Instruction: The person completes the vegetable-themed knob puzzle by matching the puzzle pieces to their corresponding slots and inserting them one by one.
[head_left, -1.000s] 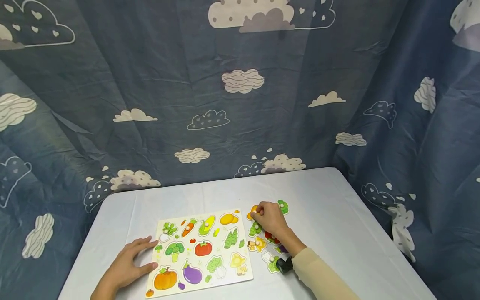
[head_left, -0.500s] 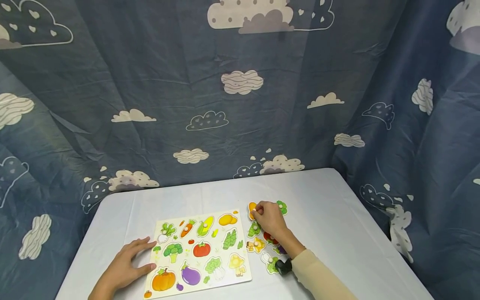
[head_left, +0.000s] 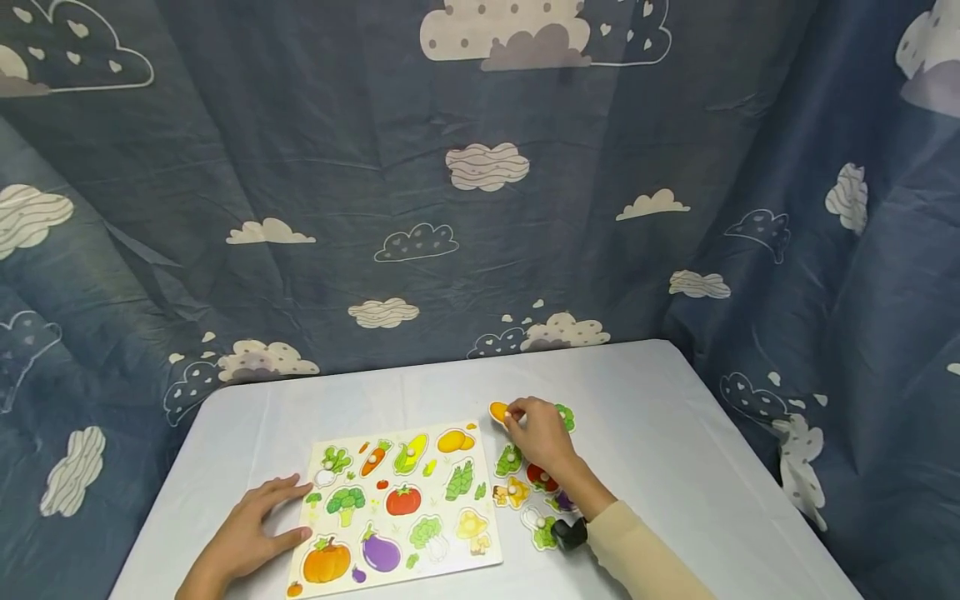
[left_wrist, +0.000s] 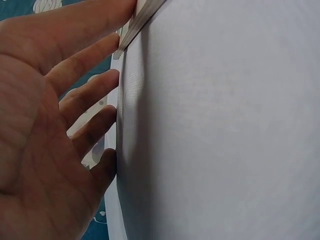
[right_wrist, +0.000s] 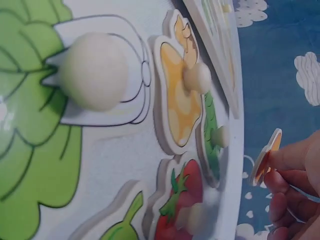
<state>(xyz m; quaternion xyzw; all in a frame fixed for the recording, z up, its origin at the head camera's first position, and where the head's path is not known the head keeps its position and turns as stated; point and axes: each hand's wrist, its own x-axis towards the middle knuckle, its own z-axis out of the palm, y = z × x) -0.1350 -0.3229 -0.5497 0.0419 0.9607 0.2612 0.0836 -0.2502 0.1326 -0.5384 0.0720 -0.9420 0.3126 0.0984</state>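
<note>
My right hand (head_left: 542, 435) pinches an orange puzzle piece (head_left: 498, 412) between thumb and fingertips. In the right wrist view this piece (right_wrist: 266, 156) is tilted on edge and raised off the table. Its picture is partly hidden by the fingers. My left hand (head_left: 251, 533) lies with fingers spread at the left edge of a white vegetable puzzle board (head_left: 442, 546). Its thumb and a fingertip reach the board's edge. Radish (head_left: 330, 467), carrot (head_left: 376, 457) and corn (head_left: 411, 455) pieces with knobs sit in the board; other spots show printed vegetables.
Right of the board lie several loose knobbed pieces: broccoli (head_left: 566, 417), green vegetable (head_left: 508, 460), mushroom (head_left: 516, 492), tomato (head_left: 540, 477), eggplant (head_left: 562, 501) and cabbage (head_left: 542, 530). A white cloth covers the table (head_left: 645, 400); a cloud-patterned curtain (head_left: 337, 167) hangs behind.
My right hand has turned the orange piece and drawn it slightly up and left, away from the green piece. The left hand stays at the board's edge.
</note>
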